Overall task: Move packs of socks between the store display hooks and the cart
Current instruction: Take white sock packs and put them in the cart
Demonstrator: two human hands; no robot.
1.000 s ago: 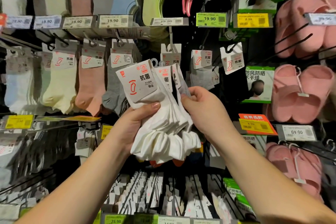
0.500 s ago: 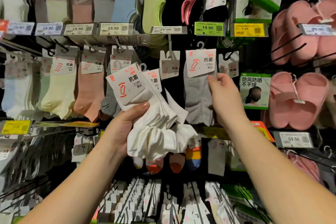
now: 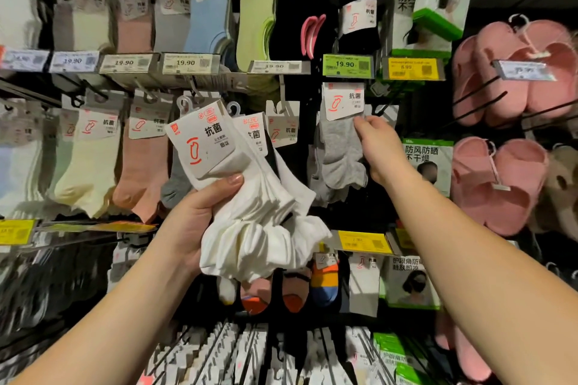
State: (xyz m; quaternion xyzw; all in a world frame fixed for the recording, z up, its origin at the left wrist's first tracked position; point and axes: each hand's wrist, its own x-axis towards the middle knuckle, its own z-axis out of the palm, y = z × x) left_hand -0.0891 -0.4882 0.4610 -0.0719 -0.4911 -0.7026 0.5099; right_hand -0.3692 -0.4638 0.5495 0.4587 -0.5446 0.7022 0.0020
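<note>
My left hand (image 3: 194, 222) grips a bundle of white sock packs (image 3: 250, 216) with white-and-orange card labels, held up in front of the display. My right hand (image 3: 380, 147) is raised to the right of it and pinches the edge of a grey sock pack (image 3: 339, 150) that hangs at the display hooks under the green 19.90 price tag (image 3: 347, 65). The hook that carries the grey pack is hidden behind its card label.
Rows of pastel sock packs (image 3: 90, 159) hang on hooks at left and above. Black socks (image 3: 300, 9) hang at top centre. Pink slippers (image 3: 506, 184) fill the right side. Boxed face masks (image 3: 428, 162) hang beside my right hand. Striped socks (image 3: 325, 283) hang below the bundle.
My right hand left the white bundle, took a grey pack and moved it up and right to the hooks. My left hand keeps the white packs and has drifted slightly left.
</note>
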